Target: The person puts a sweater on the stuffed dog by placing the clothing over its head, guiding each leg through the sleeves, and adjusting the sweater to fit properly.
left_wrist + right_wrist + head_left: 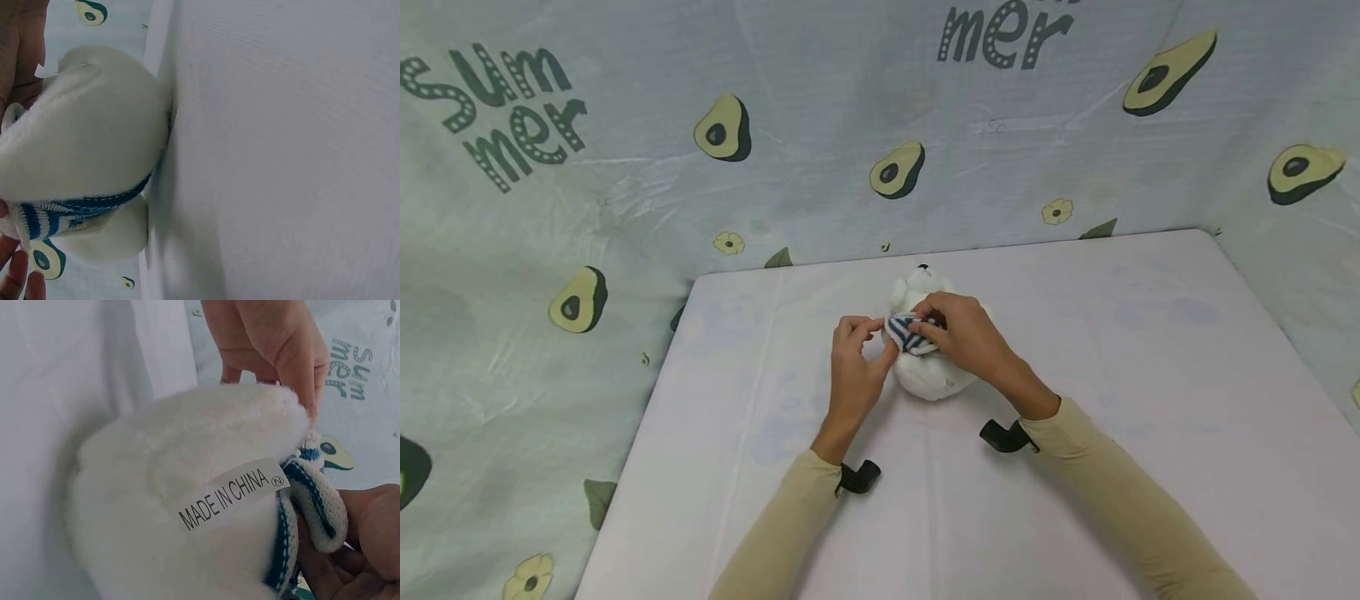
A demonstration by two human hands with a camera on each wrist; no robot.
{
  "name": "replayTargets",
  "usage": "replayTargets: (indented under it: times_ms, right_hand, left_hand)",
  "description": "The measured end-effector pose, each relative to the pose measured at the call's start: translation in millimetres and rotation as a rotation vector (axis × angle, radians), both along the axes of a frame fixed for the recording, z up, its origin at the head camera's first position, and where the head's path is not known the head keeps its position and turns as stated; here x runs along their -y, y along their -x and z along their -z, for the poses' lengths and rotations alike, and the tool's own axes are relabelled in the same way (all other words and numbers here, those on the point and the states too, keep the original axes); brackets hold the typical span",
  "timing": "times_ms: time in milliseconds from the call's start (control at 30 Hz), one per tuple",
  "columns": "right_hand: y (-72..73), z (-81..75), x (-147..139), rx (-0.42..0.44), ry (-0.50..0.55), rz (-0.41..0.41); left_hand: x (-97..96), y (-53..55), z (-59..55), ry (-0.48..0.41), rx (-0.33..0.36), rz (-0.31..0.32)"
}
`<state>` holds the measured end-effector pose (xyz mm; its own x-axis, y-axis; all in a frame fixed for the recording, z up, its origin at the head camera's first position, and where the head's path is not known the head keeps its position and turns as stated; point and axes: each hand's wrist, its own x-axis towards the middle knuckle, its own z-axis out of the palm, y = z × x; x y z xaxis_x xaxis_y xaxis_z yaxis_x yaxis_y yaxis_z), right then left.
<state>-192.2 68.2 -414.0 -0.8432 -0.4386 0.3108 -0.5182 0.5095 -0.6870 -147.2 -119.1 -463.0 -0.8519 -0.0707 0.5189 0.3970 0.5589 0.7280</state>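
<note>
A white plush toy with a black nose at its far end rests on the table. Around its middle runs a blue-and-white striped knit scarf, also seen as a band in the left wrist view. At the scarf's left edge, my left hand pinches the knit between thumb and fingers. My right hand grips a folded part of the scarf from the right. A white "MADE IN CHINA" label shows on the toy's fur in the right wrist view.
The toy stands toward the back of a white-covered table. Behind it and along the sides hangs a pale curtain printed with avocados and lettering. Black camera mounts project from both wrists, low over the table.
</note>
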Motion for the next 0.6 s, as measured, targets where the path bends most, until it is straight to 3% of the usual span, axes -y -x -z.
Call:
replayTargets:
  times_ms: [200, 433, 600]
  right_hand:
    - [2.9, 2.4, -2.3, 0.003, 0.009, 0.007]
    - [3.0, 4.4, -4.0, -0.007, 0.019, -0.002]
    - [3.2, 5.4, -1.3, -0.017, 0.001, 0.006]
  left_hand:
    - [1.6, 2.3, 0.6, -0.009, 0.023, -0.003]
    - [0.1, 3.4, -1.3, -0.015, 0.003, 0.003]
    - [-4.7, 3.8, -1.7, 0.038, -0.014, -0.004]
